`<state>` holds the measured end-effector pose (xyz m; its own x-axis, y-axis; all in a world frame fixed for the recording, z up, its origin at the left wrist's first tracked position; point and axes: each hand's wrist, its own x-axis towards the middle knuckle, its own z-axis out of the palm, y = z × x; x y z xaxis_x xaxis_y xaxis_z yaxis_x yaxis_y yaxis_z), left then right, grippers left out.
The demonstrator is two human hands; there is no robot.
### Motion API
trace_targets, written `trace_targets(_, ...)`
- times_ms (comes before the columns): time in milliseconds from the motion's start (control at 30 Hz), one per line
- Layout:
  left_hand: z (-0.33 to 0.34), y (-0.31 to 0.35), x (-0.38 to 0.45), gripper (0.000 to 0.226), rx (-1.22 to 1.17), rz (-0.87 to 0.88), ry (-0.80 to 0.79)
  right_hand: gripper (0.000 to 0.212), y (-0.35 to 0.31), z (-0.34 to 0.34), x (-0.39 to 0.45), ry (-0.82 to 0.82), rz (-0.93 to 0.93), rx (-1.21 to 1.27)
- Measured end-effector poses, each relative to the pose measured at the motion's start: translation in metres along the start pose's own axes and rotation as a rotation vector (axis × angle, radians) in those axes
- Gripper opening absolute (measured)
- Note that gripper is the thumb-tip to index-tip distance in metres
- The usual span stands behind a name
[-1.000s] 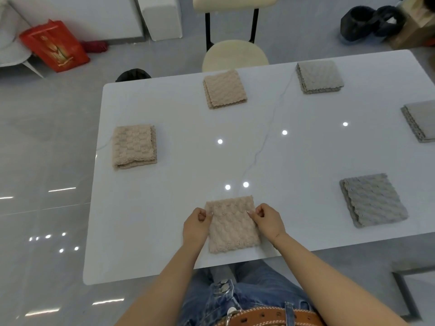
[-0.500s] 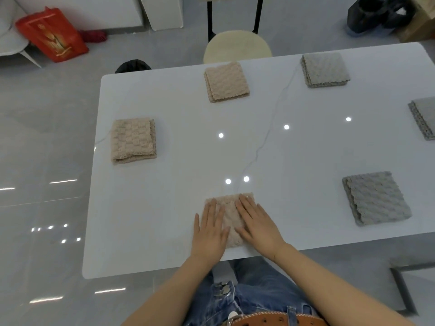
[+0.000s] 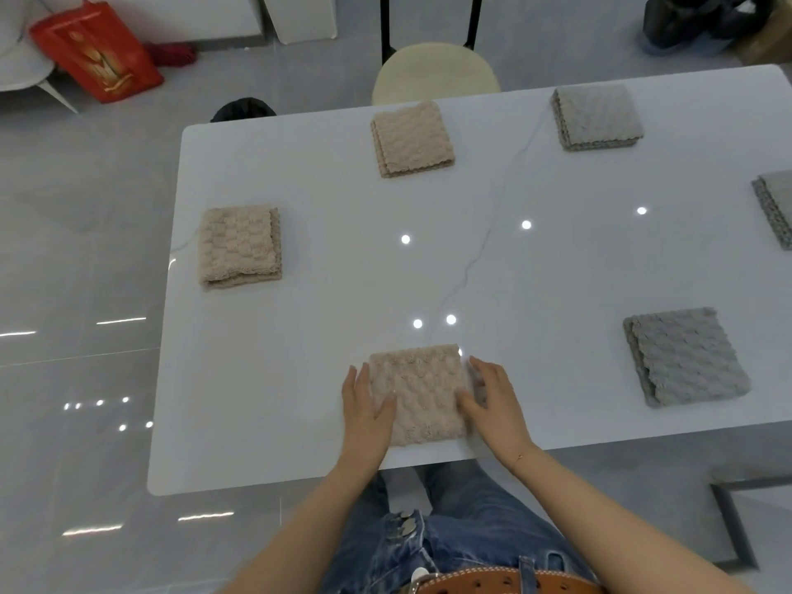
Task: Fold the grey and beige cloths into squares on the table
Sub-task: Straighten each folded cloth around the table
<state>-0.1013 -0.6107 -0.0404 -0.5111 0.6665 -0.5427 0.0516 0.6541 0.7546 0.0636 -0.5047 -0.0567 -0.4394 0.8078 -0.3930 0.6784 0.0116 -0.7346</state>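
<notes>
While our palms lay flat on top of it half a second ago, the near beige cloth (image 3: pixel 418 394) now shows between them, a folded square at the table's (image 3: pixel 300 379) front edge. Left hand (image 3: pixel 367 411): fingers straight and spread, nothing held, thumb resting on the cloth's left margin. Right hand (image 3: pixel 493 403): fingers loosely extended, nothing held, thumb against the cloth's right side. We read this as the pressing finished and the edges being squared.

Other items on the table, all folded and well apart:
- 2 beige cloths, 1 at the left (image 3: pixel 240 247), 1 at the far middle (image 3: pixel 412 139).
- 3 grey cloths, 1 at the near right (image 3: pixel 685 355), 1 at the far right (image 3: pixel 598 117), 1 cut off by the right border (image 3: pixel 776 210).

Count: 6 squares, 0 cloths unfolded in view. We judge the task all but complete; lifting our hands clear would close it.
</notes>
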Motion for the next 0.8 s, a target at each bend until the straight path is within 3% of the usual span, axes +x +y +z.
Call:
trace_targets(100, 0.005, 0.006, -0.001, 0.048, -0.331, -0.185, -0.029, 0.032, -0.005, 0.002, 0.002, -0.007, 0.147, 0.184)
trace_targets(467, 0.015, 0.022, 0.019, 0.055, -0.3, -0.208, -0.05, 0.02, -0.018, -0.001, 0.022, 0.021, 0.131, 0.179)
trace_targets(800, 0.011, 0.023, 0.016, 0.051, -0.313, -0.248, -0.048, 0.031, -0.015, -0.004, 0.019, -0.044, 0.153, 0.127)
